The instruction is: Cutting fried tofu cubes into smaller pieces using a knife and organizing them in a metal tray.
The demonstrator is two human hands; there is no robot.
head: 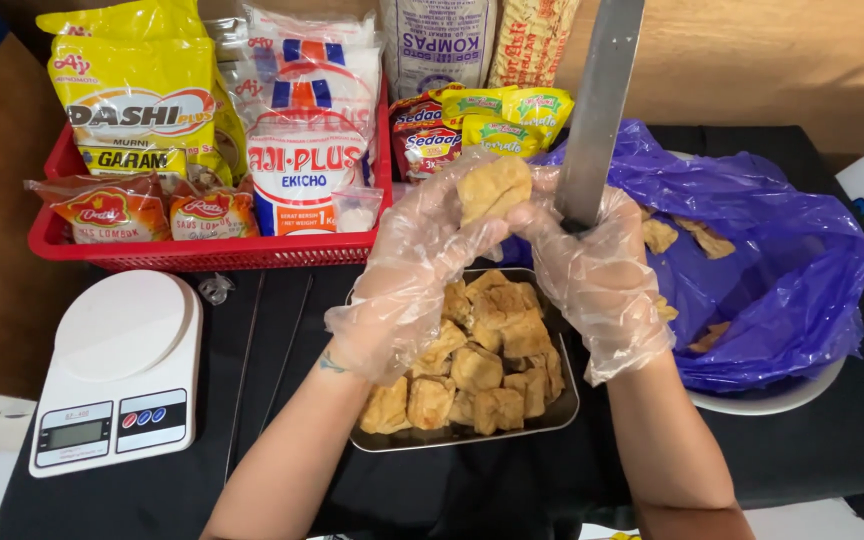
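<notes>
**Steady now: fried tofu held up to the blade**

Carefully pinched between the thumb and fingertips [472, 215] of the left hand [407, 275], in a thin clear plastic glove, is a golden-brown puffed block of fried tofu [493, 187], lifted above the tray. Just beside it, the gloved right hand [592, 275] is wrapped closed around the handle of a long, broad steel knife [600, 105], blade pointing up and away. The blade's base sits right next to the block. A good cut here, I judge, wants the left fingertips kept clear of the edge and the block held firm, not crushed.

Directly below both hands lies a shallow rectangular metal tray [564, 412] heaped with more fried pieces. Right of the knife hand, a purple plastic bag [782, 260] lines a white bowl [767, 402]. Left of the holding hand stand a white digital kitchen scale [117, 375] and, farther off, a red plastic basket [202, 252] of seasoning packets.
</notes>
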